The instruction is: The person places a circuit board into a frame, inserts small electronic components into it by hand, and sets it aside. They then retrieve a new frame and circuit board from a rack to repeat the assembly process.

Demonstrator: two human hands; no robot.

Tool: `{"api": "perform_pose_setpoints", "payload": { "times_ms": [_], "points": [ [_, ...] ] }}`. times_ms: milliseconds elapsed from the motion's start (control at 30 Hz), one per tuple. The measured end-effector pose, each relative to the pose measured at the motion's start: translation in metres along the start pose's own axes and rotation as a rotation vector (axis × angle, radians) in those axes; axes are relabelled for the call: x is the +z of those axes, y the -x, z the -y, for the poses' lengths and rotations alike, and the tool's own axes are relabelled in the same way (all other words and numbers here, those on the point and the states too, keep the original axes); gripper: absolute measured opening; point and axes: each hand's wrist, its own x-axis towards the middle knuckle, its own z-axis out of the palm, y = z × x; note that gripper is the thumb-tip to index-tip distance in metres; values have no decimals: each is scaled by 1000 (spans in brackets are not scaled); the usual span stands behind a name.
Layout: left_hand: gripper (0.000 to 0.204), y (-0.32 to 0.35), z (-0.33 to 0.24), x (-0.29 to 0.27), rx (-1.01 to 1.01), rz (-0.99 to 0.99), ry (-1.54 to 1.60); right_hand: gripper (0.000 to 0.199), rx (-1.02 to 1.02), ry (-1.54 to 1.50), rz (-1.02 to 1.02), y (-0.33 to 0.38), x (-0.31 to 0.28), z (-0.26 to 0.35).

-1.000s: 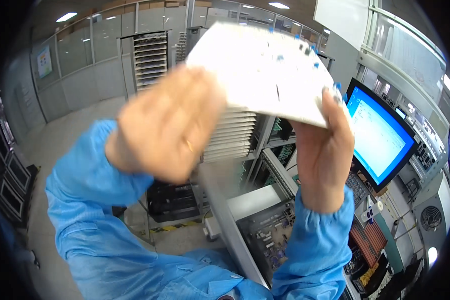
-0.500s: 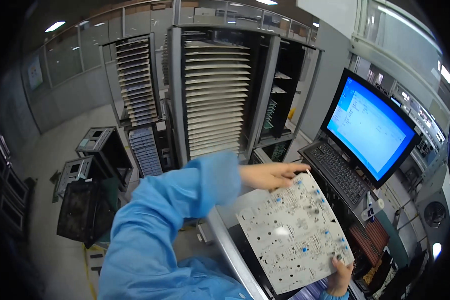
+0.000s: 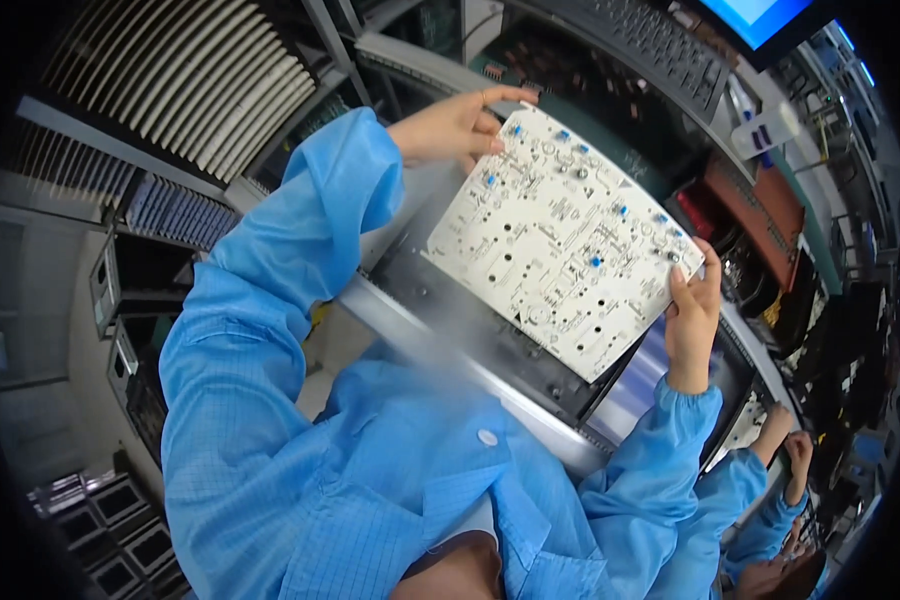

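Observation:
A large white circuit board (image 3: 555, 245) with small blue parts, dark holes and printed black marks is held tilted between my hands. My left hand (image 3: 460, 128) pinches its far left corner, with the index finger stretched along the edge. My right hand (image 3: 695, 310) grips the right corner, thumb on top and the other fingers behind the edge. Underneath the board lies a dark work surface with a metal front rail (image 3: 450, 355). The board hides part of that surface.
A rack of stacked white boards (image 3: 185, 75) stands at the left. Beyond the board are a keyboard (image 3: 640, 50), a monitor (image 3: 755, 15) and a green surface with small parts. Reddish-brown boards (image 3: 755, 220) lie at the right. Co-workers' hands (image 3: 773, 432) are at the lower right.
The view has swung down and turned, so the racks now sit at the left. My left hand has closed on the board's far corner. My right hand keeps its grip.

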Motion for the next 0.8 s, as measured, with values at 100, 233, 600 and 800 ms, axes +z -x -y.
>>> {"api": "perform_pose_setpoints", "payload": {
  "times_ms": [100,233,600,800],
  "points": [
    [66,-2,11,6,14,-3,5,42,28,68,-41,1,-6,-7],
    [63,-7,21,15,-29,-40,-44,42,68,57,-30,0,-1,-7],
    [58,-16,46,13,248,-188,-766,40,-344,997,-57,1,-14,-21],
    [54,-21,65,18,275,-195,-836,41,-334,1171,-49,6,-18,-40]
  ]
}}
